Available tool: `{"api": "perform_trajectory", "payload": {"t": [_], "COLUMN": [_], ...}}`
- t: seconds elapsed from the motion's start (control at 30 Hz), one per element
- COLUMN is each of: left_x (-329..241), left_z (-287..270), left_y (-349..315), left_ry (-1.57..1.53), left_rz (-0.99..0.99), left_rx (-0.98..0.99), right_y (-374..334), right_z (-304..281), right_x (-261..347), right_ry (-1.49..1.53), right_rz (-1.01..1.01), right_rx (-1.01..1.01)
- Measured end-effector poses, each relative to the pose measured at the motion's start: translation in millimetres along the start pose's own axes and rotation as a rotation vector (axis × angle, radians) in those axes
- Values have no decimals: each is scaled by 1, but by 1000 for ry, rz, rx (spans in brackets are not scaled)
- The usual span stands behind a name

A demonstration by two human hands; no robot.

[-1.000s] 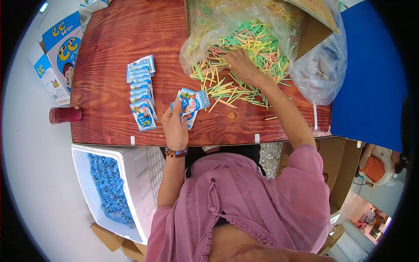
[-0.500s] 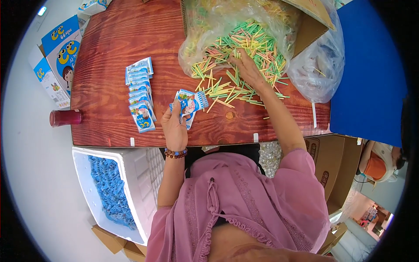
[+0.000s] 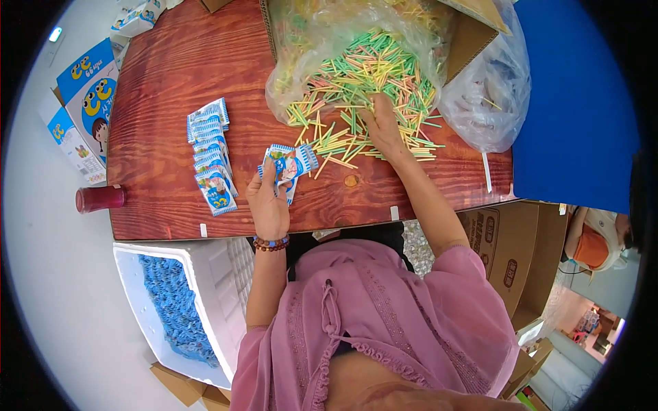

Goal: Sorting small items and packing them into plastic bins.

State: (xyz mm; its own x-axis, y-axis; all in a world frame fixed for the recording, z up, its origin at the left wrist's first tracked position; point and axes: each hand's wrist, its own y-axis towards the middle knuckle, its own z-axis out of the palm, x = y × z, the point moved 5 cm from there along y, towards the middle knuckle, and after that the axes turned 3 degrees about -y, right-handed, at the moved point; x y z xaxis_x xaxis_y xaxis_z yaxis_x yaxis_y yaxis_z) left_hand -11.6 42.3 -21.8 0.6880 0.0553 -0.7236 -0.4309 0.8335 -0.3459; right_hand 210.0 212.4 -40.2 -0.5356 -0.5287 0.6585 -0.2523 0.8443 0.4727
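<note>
My left hand pinches a few small blue-and-white packets, fanned slightly, just above the table. Among the loose thin sticks, coloured yellow, green and pink, my right hand reaches in with its thumb and fingers drawn together on some of them. Its fingertips are partly hidden, so how many sticks they hold cannot be made out. The sticks spill from a clear plastic bag onto the wooden table. Left of my left hand, more packets lie overlapped in a column.
A cardboard box surrounds the bag, with another clear bag beside it. A red-lidded jar stands at the table's left edge. Below is a white foam box holding many blue packets. A large carton is at right.
My right hand has drawn slightly back toward me, its fingertips lower among the sticks. My left hand still holds the packets. The whole view has shifted a little.
</note>
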Motion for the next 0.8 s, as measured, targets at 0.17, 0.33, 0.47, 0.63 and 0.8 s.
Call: {"api": "perform_trajectory", "payload": {"t": [0.17,0.33,0.47,0.63,0.8], "left_x": [-1,-3,-2,2,22], "left_z": [3,13,17,34,50], "left_y": [-4,-5,-4,-2,7], "left_ry": [-11,-40,-36,-31,-55], "left_rz": [15,27,32,16,-18], "left_rx": [-19,5,38,74,138], "right_y": [0,-2,1,12,21], "right_z": [-8,-3,-8,-23,-24], "right_x": [8,14,0,25,67], "right_ry": [536,-195,391,1241,1622], "right_rz": [383,-177,300,455,367], "right_rx": [55,84,81,-203,-220]}}
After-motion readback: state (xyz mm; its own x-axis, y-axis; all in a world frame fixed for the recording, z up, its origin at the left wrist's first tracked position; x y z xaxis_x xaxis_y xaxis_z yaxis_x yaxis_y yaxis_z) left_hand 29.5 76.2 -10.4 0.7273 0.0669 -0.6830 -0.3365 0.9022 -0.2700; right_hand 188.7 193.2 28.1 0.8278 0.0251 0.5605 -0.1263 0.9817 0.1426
